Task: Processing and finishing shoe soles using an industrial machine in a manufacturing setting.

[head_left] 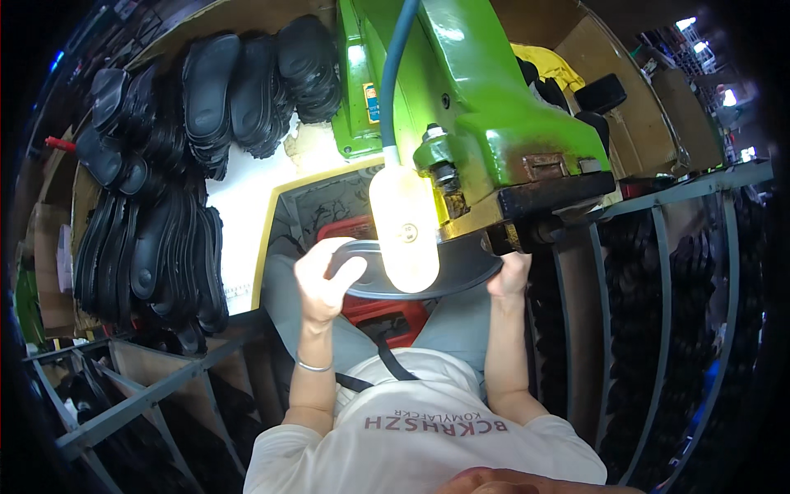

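Observation:
A dark shoe sole [469, 270] lies crosswise in front of me, below the head of a green machine [502, 123]. My left hand [323, 278] pinches its left end, thumb on the near side and fingers over the far edge. At the other end, my right hand [510, 276] closes on the sole just under the machine's black working part [514, 237]; some of its fingertips are hidden there. A bright lamp [405, 235] on a blue-grey flexible neck covers the middle of the sole.
Stacks of black soles [177, 247] stand at the left on a white worktop [239, 198]. Behind the machine is a cardboard box [629, 99] with yellow cloth. Metal racks [665, 272] holding dark pieces flank me, and a red stool [387, 317] shows between my legs.

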The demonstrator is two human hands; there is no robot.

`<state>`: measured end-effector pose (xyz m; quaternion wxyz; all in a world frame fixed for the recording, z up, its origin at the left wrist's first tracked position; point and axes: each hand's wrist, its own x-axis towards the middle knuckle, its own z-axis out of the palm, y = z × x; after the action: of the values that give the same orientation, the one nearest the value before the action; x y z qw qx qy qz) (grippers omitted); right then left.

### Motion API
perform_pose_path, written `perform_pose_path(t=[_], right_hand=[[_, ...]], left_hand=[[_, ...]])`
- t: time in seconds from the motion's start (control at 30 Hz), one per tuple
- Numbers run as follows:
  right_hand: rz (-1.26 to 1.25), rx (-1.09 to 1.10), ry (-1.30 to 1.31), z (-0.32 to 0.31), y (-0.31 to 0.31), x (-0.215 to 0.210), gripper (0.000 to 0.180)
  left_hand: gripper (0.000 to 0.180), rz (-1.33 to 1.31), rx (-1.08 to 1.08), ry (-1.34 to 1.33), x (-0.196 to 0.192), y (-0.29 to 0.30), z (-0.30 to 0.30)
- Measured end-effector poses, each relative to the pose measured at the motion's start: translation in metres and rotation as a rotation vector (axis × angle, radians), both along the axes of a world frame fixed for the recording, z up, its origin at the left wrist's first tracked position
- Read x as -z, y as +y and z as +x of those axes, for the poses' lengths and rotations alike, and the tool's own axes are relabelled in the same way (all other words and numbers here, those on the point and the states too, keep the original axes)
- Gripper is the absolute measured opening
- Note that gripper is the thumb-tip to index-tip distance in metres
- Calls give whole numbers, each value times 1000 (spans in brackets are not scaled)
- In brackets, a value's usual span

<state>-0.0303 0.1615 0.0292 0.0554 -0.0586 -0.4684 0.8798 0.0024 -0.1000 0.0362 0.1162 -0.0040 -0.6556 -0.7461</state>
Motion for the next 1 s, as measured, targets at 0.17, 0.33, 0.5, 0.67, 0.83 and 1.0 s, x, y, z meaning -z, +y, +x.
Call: perform_pose_path(t=[0.17, 0.33, 0.5, 0.67, 0.83, 1.0], right_hand=[[52, -141, -25, 10, -28, -1, 40], [280, -255, 101, 4, -45, -5, 48], [336, -262, 123, 8, -42, 0, 49], [563, -95, -31, 58, -35, 26, 59], [143, -442, -393, 151, 14, 62, 49], [156, 0, -191, 123, 65, 33, 37]], left_hand=[[22, 262, -78, -183, 11, -27, 32], [22, 188, 331, -436, 47, -48, 74], [47, -163, 568, -319, 24, 23, 38], [14, -501, 48, -54, 37, 86, -6], [4, -464, -55, 16, 46, 102, -1], [11, -460, -40, -62, 26, 92, 6]])
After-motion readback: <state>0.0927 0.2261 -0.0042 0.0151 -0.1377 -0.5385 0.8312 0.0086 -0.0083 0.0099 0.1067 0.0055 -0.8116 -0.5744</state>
